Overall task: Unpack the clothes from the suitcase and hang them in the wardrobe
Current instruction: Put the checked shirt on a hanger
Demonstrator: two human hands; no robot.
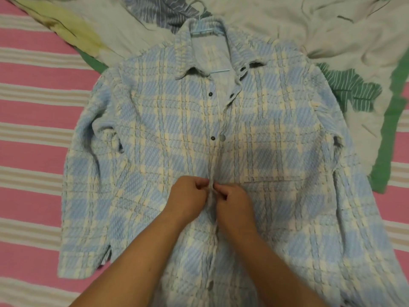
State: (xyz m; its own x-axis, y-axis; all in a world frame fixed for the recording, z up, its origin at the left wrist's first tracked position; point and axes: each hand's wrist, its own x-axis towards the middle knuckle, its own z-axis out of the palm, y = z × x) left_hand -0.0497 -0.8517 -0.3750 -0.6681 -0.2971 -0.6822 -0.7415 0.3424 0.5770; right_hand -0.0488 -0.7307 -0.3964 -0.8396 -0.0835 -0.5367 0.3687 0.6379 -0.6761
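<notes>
A light blue and cream plaid shirt (155, 134) lies flat, front up, on the bed. A pale blue hanger (204, 31) sits inside its collar, with the hook sticking out past the top. My left hand (188, 197) pinches the left front edge of the shirt at mid-chest. My right hand (232, 201) pinches the right front edge right beside it. The two hands meet at the button line. The upper snaps are undone and the collar lies open.
A pink and beige striped bedsheet (33, 129) covers the bed. A white blanket with green and yellow leaf prints (332, 36) lies crumpled behind the shirt. A grey striped garment (159, 12) peeks out at the top.
</notes>
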